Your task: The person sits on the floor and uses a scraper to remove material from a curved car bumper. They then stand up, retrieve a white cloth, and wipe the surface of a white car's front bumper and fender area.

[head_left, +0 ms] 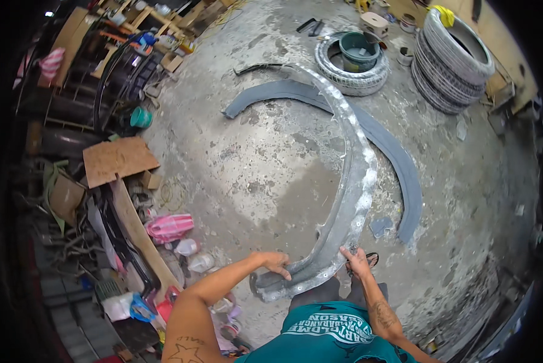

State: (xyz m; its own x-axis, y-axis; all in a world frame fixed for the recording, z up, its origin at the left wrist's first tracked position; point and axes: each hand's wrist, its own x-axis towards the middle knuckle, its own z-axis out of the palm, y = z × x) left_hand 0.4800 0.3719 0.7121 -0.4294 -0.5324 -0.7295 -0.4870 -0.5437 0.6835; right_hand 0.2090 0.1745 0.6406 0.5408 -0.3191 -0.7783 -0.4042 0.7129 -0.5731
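A long, curved grey arch-shaped panel [361,172], with whitish patches along its outer edge, stretches from close to my body toward the far floor. My left hand [277,264] grips its inner edge close to the near end, fingers bent over the rim. On the outer edge, my right hand [357,261] is closed around the rim, its fingers partly hidden by the panel. Beneath and beyond it, a second arch-shaped panel [401,166], smoother and blue-grey, lies on the concrete floor [253,163]. The held panel crosses over part of this second one.
A tyre [368,85] lies at the far right with a green bucket [359,51] in it, near a tyre stack [450,66]. Along the left are a brown board [120,160], a teal pail [141,117], a pink striped bag [170,227] and clutter. A flat grey piece [380,227] lies right.
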